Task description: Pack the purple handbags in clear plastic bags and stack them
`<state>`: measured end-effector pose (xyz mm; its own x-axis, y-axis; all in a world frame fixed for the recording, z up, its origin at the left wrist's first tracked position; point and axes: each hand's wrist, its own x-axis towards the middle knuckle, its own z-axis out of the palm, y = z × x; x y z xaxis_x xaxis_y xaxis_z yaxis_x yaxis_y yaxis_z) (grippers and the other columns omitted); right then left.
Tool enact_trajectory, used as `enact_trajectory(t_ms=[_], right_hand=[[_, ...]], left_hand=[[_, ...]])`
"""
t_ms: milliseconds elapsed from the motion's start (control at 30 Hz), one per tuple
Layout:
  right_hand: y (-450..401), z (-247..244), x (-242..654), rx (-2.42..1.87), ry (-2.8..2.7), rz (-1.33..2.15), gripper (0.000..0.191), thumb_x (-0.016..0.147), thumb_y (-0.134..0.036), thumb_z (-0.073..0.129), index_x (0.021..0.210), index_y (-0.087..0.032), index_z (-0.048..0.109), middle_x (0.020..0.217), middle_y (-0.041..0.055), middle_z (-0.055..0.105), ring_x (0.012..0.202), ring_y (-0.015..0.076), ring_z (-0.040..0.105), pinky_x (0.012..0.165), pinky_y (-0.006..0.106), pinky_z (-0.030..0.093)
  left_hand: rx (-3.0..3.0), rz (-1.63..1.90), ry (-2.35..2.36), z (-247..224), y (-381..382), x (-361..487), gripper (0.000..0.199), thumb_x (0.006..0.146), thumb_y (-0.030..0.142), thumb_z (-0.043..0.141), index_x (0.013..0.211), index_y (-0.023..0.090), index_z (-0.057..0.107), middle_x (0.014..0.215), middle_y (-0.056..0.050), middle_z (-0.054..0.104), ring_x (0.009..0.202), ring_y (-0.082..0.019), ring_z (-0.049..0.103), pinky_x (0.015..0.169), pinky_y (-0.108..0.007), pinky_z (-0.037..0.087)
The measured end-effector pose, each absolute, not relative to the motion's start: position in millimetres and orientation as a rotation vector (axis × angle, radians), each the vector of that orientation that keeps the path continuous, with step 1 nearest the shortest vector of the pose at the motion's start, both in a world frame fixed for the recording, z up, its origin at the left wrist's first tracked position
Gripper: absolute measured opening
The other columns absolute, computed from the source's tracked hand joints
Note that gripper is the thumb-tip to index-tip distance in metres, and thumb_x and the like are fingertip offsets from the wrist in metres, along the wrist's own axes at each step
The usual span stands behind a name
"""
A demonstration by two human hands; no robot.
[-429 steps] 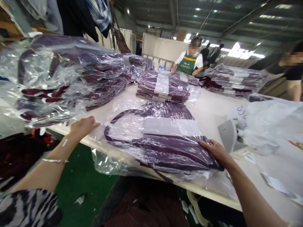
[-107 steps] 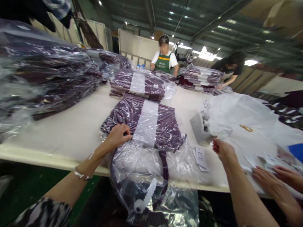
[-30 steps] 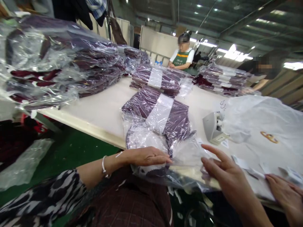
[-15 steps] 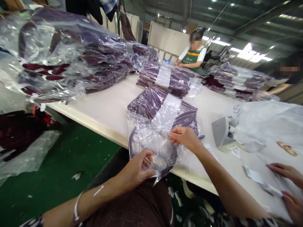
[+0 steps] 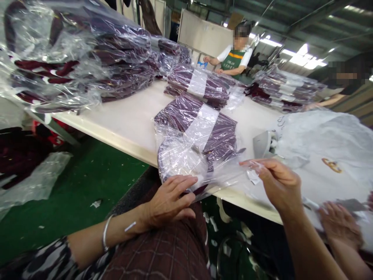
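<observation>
A folded purple garment (image 5: 221,134) with a white paper band (image 5: 201,128) lies in a clear plastic bag (image 5: 180,155) at the table's near edge. My left hand (image 5: 175,198) rests against the bag's lower edge, its fingers stretched out and apart. To the right, my right hand (image 5: 276,181) pinches the bag's clear plastic, which is drawn out taut and sideways from the garment. A small white piece (image 5: 253,177) shows by its fingertips; whether it is held or lies behind them, I cannot tell.
Bagged garments are piled at the left (image 5: 116,66), just behind (image 5: 177,81) and at the back right (image 5: 279,91). A grey dispenser-like object (image 5: 260,144) and white plastic sheeting (image 5: 320,132) lie right. Another person's hand (image 5: 340,223) is at lower right; a person in a green apron (image 5: 234,60) stands across the table.
My right hand has moved right, stretching the bag's plastic with it. My left hand's fingers have straightened from a curl. The person at the lower right has shifted a hand.
</observation>
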<state>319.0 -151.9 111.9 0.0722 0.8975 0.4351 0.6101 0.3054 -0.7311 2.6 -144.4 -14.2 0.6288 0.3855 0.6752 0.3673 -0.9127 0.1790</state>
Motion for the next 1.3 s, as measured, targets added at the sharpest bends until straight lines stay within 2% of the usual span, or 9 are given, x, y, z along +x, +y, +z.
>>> enact_trajectory(t_ms=[100,233,433,567,700,833,1000,1200,1300], right_hand=[[-172.7,104.9,326.0,-1.396,-1.631,0.312,0.016,0.097,-0.039,0.064,0.094,-0.029,0.076,0.1,0.0044,0.078,0.094,0.0246,0.071,0.09,0.038,0.055],[-187.8,95.7,331.5,-1.438,-1.568,0.344,0.021,0.1,-0.042,0.06,0.093,-0.028,0.074,0.098,0.0059,0.078,0.097,0.0252,0.07,0.095,0.041,0.053],[-198.4,96.8,333.2,-1.398,-1.632,0.41,0.018,0.088,-0.039,0.075,0.101,-0.027,0.076,0.098,0.0041,0.078,0.092,0.0228,0.071,0.087,0.036,0.057],[-203.5,101.9,329.5,-1.179,-1.793,0.453,0.004,0.085,-0.031,0.079,0.088,-0.028,0.079,0.088,0.0031,0.075,0.089,0.0219,0.071,0.091,0.039,0.058],[-208.9,105.2,321.8,-1.038,-1.792,0.475,0.005,0.085,-0.023,0.079,0.086,-0.028,0.077,0.087,0.0027,0.075,0.091,0.0218,0.071,0.095,0.041,0.058],[-215.9,105.8,315.3,-1.096,-1.772,0.503,0.003,0.089,-0.024,0.075,0.09,-0.027,0.075,0.092,0.0031,0.077,0.095,0.022,0.072,0.095,0.039,0.058],[-222.3,106.6,312.7,-1.179,-1.784,0.424,0.004,0.09,-0.03,0.074,0.088,-0.027,0.076,0.089,0.0035,0.075,0.092,0.0221,0.071,0.087,0.035,0.057],[-226.2,111.2,310.1,-1.157,-1.761,0.335,0.005,0.088,-0.028,0.076,0.084,-0.025,0.074,0.082,0.003,0.074,0.081,0.02,0.07,0.074,0.032,0.056],[-226.8,110.2,306.1,-1.21,-1.696,0.36,0.009,0.09,-0.031,0.075,0.084,-0.024,0.074,0.085,0.0042,0.077,0.075,0.019,0.072,0.065,0.029,0.057]], left_hand=[[2.885,1.054,0.734,-10.8,-148.4,10.2,0.038,0.095,0.054,0.063,0.112,0.02,0.066,0.146,-0.017,0.06,0.136,-0.031,0.053,0.114,-0.05,0.043],[2.898,1.132,0.801,-4.9,-153.5,21.7,0.01,0.099,0.027,0.06,0.1,0.022,0.068,0.141,-0.009,0.065,0.135,-0.025,0.055,0.118,-0.047,0.039],[2.848,1.229,0.759,4.0,-161.3,20.3,0.016,0.1,0.02,0.052,0.094,0.021,0.068,0.13,-0.008,0.071,0.127,-0.022,0.061,0.116,-0.044,0.042],[2.787,1.242,0.821,7.0,-160.5,18.4,0.018,0.103,0.029,0.052,0.112,0.02,0.065,0.133,-0.013,0.068,0.121,-0.023,0.065,0.103,-0.039,0.052],[2.72,1.155,0.856,11.3,-152.8,32.1,0.048,0.1,0.037,0.059,0.144,0.019,0.049,0.131,-0.014,0.068,0.119,-0.026,0.066,0.098,-0.041,0.053],[2.694,0.985,0.763,15.9,-148.9,49.4,0.022,0.104,0.028,0.049,0.115,0.02,0.066,0.1,-0.005,0.075,0.091,-0.019,0.07,0.08,-0.031,0.054],[2.846,0.927,0.778,21.4,-156.7,55.3,0.026,0.103,0.027,0.047,0.083,0.019,0.063,0.08,-0.004,0.067,0.073,-0.017,0.061,0.066,-0.028,0.047],[2.873,1.033,0.66,18.4,-162.0,51.7,0.025,0.105,0.019,0.039,0.119,0.017,0.059,0.093,-0.007,0.07,0.082,-0.018,0.065,0.071,-0.028,0.051],[2.831,0.905,0.668,13.9,-161.2,51.1,0.021,0.102,0.014,0.04,0.11,0.017,0.059,0.086,-0.004,0.069,0.073,-0.016,0.064,0.063,-0.024,0.049]])
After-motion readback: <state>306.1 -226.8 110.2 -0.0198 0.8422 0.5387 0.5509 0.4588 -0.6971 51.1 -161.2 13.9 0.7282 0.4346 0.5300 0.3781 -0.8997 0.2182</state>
